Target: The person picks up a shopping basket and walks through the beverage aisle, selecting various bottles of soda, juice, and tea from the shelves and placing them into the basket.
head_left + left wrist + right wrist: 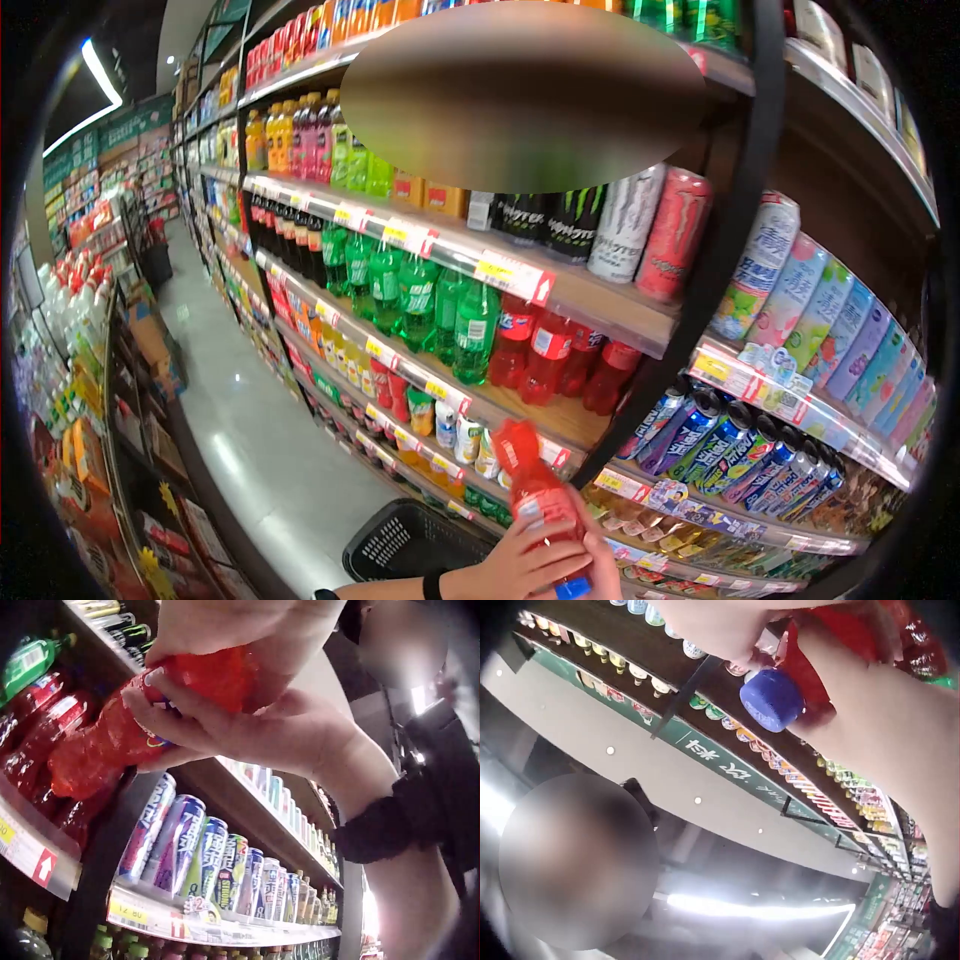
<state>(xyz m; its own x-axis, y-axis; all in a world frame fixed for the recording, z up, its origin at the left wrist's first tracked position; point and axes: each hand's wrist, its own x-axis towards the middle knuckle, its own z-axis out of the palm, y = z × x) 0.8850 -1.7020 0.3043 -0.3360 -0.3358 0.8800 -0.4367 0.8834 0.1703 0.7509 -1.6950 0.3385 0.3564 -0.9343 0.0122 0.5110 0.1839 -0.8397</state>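
Note:
A red-drink bottle (pixel 520 465) is tilted, its base toward the shelves and its blue cap (pixel 572 588) toward the person. My left hand (pixel 535 560) lies across the label with its fingers curled round the bottle. Against the bottle's right side, my right hand (pixel 600 555) grips it too, partly hidden. In the left wrist view, the right hand's fingers (pixel 187 724) wrap the bottle (pixel 94 754) below my left hand (pixel 247 626). The blue cap (pixel 772 701) shows in the right wrist view between my right hand (pixel 712 626) and left hand (pixel 877 705).
Shelves (pixel 600 300) of drinks run along the right, with red bottles (pixel 545 350), green bottles (pixel 415 290) and cans (pixel 675 235). A black basket (pixel 365 550) stands low in the aisle (pixel 220 400). Another stocked shelf (pixel 130 440) lines the left.

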